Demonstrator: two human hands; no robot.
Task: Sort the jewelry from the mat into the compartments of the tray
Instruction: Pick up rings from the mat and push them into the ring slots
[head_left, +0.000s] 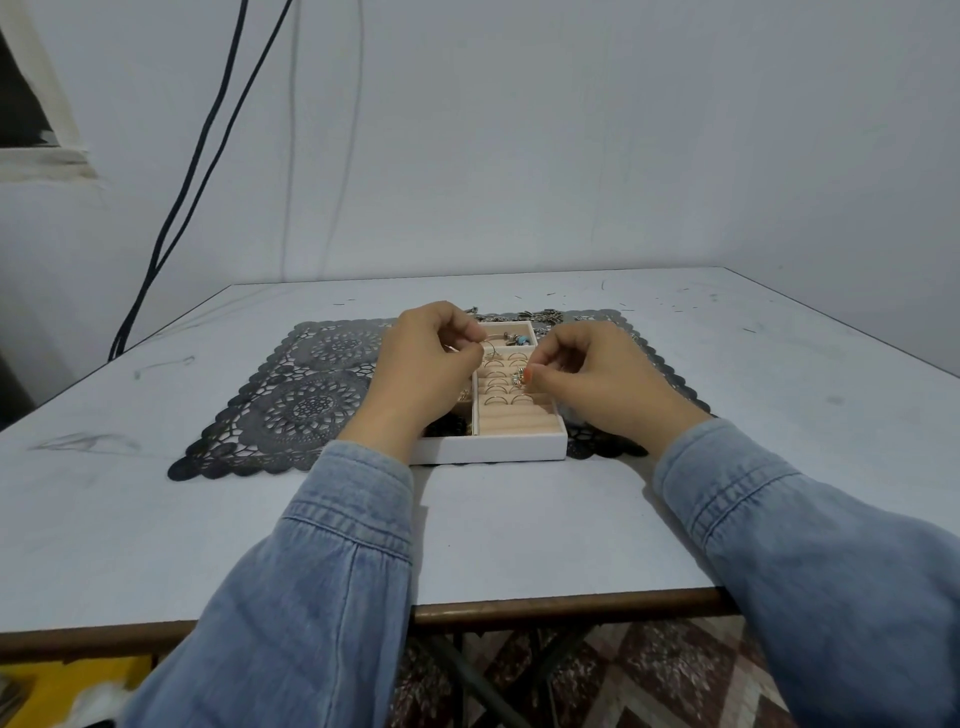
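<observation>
Fingers (460, 332) of our left hand (428, 364) curl and pinch a thin hoop (488, 347). Those of our right hand (587, 369) pinch a small gold piece (519, 383), too small to name. Both hands hang over the white tray (493, 449), and the left one hides its left compartments. Just below the fingertips, rings (506, 400) stand upright in beige rolls lying crosswise; the tray's long axis runs straight away from us. Under it the dark lace mat (291, 395) spreads sideways, and beyond the fingers chains (524, 314) lie along its far edge. Our denim sleeves (332, 545) cross the grey table (779, 415).
</observation>
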